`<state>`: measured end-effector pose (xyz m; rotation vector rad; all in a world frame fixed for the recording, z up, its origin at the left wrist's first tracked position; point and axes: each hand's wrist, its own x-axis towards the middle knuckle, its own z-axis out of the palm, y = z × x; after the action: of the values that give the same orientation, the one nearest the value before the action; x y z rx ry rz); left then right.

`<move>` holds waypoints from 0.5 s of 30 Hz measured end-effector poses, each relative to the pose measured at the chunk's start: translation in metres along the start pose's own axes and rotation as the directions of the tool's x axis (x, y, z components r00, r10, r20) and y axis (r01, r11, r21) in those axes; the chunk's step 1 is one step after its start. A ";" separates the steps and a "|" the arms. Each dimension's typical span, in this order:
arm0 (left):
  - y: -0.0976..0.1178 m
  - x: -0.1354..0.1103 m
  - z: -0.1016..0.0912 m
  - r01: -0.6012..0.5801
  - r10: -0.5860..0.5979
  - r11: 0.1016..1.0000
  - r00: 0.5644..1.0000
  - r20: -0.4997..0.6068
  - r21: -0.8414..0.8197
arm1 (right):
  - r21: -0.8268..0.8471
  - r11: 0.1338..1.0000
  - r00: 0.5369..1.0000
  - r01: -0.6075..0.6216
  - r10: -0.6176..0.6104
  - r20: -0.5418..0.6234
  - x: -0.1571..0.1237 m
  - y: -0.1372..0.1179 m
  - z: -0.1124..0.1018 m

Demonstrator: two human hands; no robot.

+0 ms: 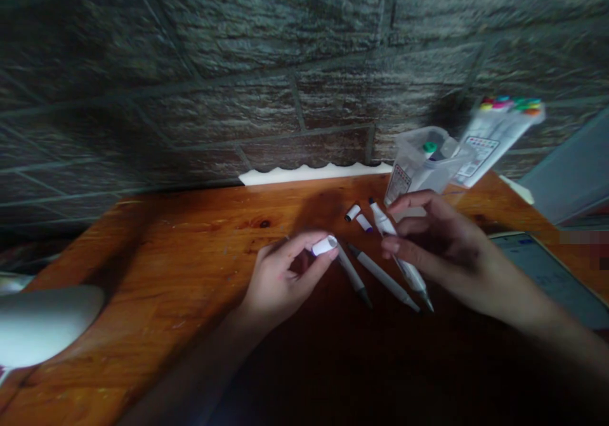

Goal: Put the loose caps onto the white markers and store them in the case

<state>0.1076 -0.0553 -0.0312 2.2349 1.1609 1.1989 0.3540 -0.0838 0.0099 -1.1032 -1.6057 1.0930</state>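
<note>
My left hand point(280, 274) pinches a small white marker cap point(325, 245) between thumb and forefinger above the wooden table point(190, 255). My right hand point(438, 242) is just to the right, its fingers curled round a white marker point(387, 226) that slants down toward me. Two more white markers point(380, 274) lie uncapped on the table between the hands. Two loose caps point(353, 212) rest a little farther back.
A clear plastic marker box point(419, 166) with a green-capped marker stands at the back right, and a bag of coloured markers point(499, 134) leans beside it. A tablet or sheet point(547, 274) lies at right. A stone-patterned wall rises behind. A white rounded object point(42, 324) sits at left.
</note>
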 end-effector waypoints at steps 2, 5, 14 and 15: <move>0.000 -0.001 0.001 0.020 -0.019 0.999 1.000 0.015 -0.031 | 0.170 0.985 0.998 -0.038 0.045 -0.038 -0.001 -0.005 0.004; 0.000 -0.001 0.003 0.053 -0.051 0.997 0.998 0.027 -0.056 | 0.436 0.893 0.992 -0.113 0.129 -0.009 -0.001 -0.011 0.005; 0.007 -0.002 0.004 0.043 -0.037 0.995 0.998 0.058 -0.091 | 0.390 0.915 0.978 -0.105 0.166 -0.126 0.003 -0.002 0.014; 0.007 -0.002 0.004 0.036 -0.030 0.995 0.998 0.058 -0.097 | 0.371 0.923 0.974 -0.103 0.170 -0.152 0.002 -0.001 0.016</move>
<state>0.1137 -0.0608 -0.0296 2.1542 1.0894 1.1471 0.3383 -0.0846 0.0081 -1.0425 -1.1406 1.2808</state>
